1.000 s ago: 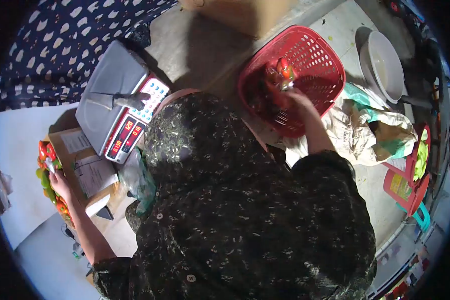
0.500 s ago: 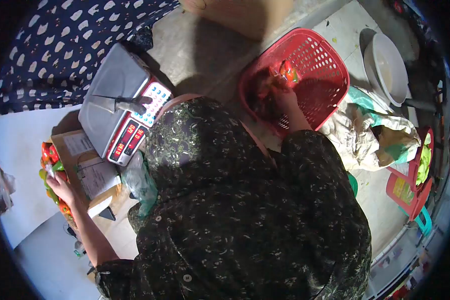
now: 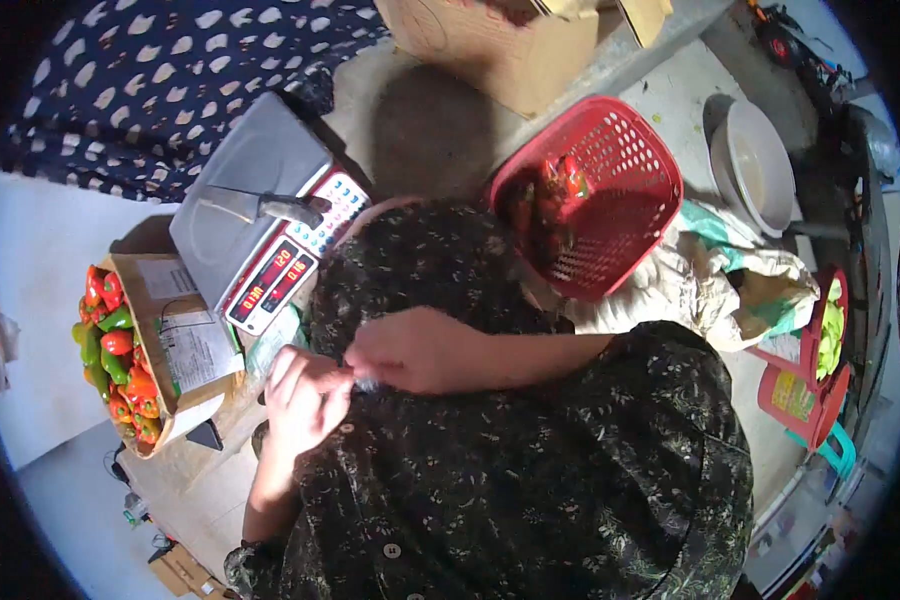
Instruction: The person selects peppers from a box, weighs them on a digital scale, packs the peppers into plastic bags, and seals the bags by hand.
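Observation:
My left hand [image 3: 305,398] and my right hand [image 3: 410,350] meet in front of my shirt with their fingers curled in and pinched close together. A small whitish bit shows below the right fingers, too small to name. Behind the left hand lies a crumpled clear plastic bag [image 3: 275,338]. The scale [image 3: 250,190] stands just beyond, a knife [image 3: 270,207] lying across its tray and its red digits lit. At the left, a cardboard box [image 3: 170,320] holds red, orange and green bell peppers [image 3: 115,345].
A red perforated basket [image 3: 630,215] at the right holds several red peppers [image 3: 560,190]. Beyond it are a white basin [image 3: 755,165] and a crumpled woven sack [image 3: 690,280]. An open cardboard carton [image 3: 500,55] stands at the top. Patterned dark cloth [image 3: 170,80] hangs upper left.
My left hand has left the peppers in the box, and my right hand has come out of the red basket. Both have moved together in front of my body.

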Action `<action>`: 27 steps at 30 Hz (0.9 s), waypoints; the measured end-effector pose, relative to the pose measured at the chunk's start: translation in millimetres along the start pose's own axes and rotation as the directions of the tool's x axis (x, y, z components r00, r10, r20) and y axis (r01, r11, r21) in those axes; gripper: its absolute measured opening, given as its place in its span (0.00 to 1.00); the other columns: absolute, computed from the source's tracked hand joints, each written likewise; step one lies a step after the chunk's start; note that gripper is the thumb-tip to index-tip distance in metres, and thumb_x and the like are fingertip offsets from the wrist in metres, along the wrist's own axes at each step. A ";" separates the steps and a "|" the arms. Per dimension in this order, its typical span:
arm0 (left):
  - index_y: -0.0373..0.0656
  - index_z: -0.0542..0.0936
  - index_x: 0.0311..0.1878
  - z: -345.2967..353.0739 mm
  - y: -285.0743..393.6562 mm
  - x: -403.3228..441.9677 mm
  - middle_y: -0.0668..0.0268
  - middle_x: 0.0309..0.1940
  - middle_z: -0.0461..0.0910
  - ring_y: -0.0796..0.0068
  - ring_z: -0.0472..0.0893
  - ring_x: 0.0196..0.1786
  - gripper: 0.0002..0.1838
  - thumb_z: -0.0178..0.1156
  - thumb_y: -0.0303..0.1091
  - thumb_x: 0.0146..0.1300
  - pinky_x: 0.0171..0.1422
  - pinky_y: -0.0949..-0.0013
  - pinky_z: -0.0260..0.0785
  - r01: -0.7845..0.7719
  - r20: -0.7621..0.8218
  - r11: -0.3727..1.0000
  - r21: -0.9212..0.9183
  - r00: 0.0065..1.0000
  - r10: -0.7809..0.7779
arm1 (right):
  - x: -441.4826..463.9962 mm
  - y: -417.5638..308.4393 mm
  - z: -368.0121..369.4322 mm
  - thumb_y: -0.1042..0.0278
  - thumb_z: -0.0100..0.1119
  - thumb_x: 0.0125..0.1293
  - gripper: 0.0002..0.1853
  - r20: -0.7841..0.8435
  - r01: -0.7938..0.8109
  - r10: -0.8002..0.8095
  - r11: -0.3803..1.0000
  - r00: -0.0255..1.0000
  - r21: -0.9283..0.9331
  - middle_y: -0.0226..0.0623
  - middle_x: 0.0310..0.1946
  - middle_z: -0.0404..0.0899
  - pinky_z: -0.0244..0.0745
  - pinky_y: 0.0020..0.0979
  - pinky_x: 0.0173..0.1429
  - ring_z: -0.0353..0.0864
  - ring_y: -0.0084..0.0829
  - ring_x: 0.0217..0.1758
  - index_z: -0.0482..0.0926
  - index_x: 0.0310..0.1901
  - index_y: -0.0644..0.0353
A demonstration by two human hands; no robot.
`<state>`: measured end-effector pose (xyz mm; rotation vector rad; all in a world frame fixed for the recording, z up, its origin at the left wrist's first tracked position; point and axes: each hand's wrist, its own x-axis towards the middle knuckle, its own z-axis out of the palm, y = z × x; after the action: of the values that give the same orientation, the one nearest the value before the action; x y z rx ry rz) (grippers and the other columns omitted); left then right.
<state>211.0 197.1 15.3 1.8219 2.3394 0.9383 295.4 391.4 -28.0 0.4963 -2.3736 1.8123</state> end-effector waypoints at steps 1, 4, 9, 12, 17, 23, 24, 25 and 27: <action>0.43 0.75 0.35 -5.0 5.6 2.7 0.65 0.28 0.77 0.65 0.74 0.29 0.12 0.66 0.23 0.48 0.34 0.65 0.66 0.002 -0.039 1.000 -0.018 0.999 -0.003 | 4.3 -1.4 6.8 0.60 0.57 0.60 0.12 0.008 0.046 -0.046 0.999 0.999 0.010 0.40 0.32 0.76 0.71 0.39 0.41 0.77 0.43 0.37 0.75 0.39 0.59; 0.44 0.77 0.35 -13.8 9.4 -11.9 0.66 0.26 0.75 0.66 0.74 0.28 0.13 0.68 0.22 0.46 0.33 0.66 0.66 -0.001 -0.185 1.000 -0.026 0.983 -0.004 | 25.7 -26.5 -0.9 0.65 0.56 0.60 0.09 0.149 -0.057 0.023 0.971 0.989 0.231 0.43 0.30 0.76 0.71 0.40 0.39 0.77 0.45 0.36 0.76 0.33 0.62; 0.43 0.76 0.35 -15.6 3.8 -35.9 0.64 0.31 0.76 0.64 0.76 0.33 0.12 0.67 0.24 0.46 0.38 0.65 0.67 0.042 -0.270 0.996 -0.084 0.961 -0.064 | 49.1 -37.5 -0.6 0.68 0.54 0.60 0.06 0.336 -0.035 -0.002 0.994 0.942 0.105 0.42 0.31 0.77 0.72 0.39 0.40 0.78 0.44 0.36 0.77 0.35 0.61; 0.41 0.73 0.40 -24.5 -0.1 -50.7 0.59 0.37 0.77 0.58 0.77 0.41 0.17 0.65 0.22 0.45 0.45 0.61 0.69 0.240 -0.313 0.950 -0.202 0.903 -0.295 | 85.9 -33.5 -38.5 0.72 0.55 0.57 0.10 0.185 0.338 -0.282 0.772 0.941 -0.539 0.39 0.33 0.78 0.72 0.32 0.42 0.77 0.41 0.38 0.79 0.41 0.59; 0.42 0.71 0.44 -37.1 -18.9 -79.5 0.58 0.39 0.76 0.59 0.76 0.41 0.19 0.64 0.22 0.48 0.46 0.61 0.69 0.250 -0.391 0.940 -0.233 0.861 -0.326 | 163.7 -62.3 -236.6 0.72 0.57 0.60 0.10 -0.339 -0.095 -0.716 0.358 0.610 -0.929 0.36 0.40 0.81 0.72 0.30 0.50 0.79 0.31 0.44 0.81 0.43 0.58; 0.42 0.71 0.44 -47.1 -35.0 -116.3 0.61 0.37 0.75 0.66 0.76 0.36 0.16 0.62 0.23 0.52 0.42 0.66 0.70 0.350 -0.428 0.904 -0.244 0.798 -0.424 | 174.1 57.8 -407.2 0.58 0.63 0.59 0.28 -0.523 -0.634 -0.631 0.062 0.574 -0.771 0.57 0.47 0.77 0.73 0.40 0.54 0.78 0.51 0.50 0.71 0.58 0.64; 0.42 0.71 0.43 -45.6 -38.8 -120.9 0.61 0.37 0.75 0.66 0.76 0.36 0.15 0.62 0.23 0.53 0.41 0.67 0.70 0.360 -0.416 0.900 -0.245 0.800 -0.433 | 189.9 14.6 -302.1 0.62 0.64 0.57 0.28 -0.336 -0.242 -0.639 0.233 0.692 -0.942 0.55 0.50 0.75 0.69 0.42 0.59 0.75 0.49 0.53 0.71 0.58 0.66; 0.42 0.71 0.43 -43.7 -42.3 -125.7 0.61 0.37 0.75 0.67 0.76 0.34 0.14 0.62 0.24 0.54 0.41 0.67 0.70 0.379 -0.398 0.893 -0.244 0.800 -0.449 | 197.5 15.3 -228.3 0.66 0.64 0.56 0.26 -0.338 -0.300 -0.617 0.169 0.710 -0.939 0.52 0.51 0.74 0.63 0.42 0.63 0.72 0.46 0.57 0.72 0.56 0.67; 0.43 0.72 0.42 -40.5 -43.8 -128.2 0.62 0.36 0.74 0.66 0.76 0.35 0.13 0.62 0.25 0.53 0.40 0.66 0.70 0.406 -0.379 0.873 -0.270 0.789 -0.483 | 210.8 -10.0 -95.1 0.73 0.63 0.50 0.21 -0.237 -0.057 -0.373 0.435 0.897 -0.899 0.48 0.45 0.75 0.65 0.42 0.59 0.72 0.47 0.53 0.75 0.48 0.65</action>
<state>197.7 59.5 -14.5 0.9787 2.6398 1.5279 90.4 440.2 67.8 0.1482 -2.4030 0.2846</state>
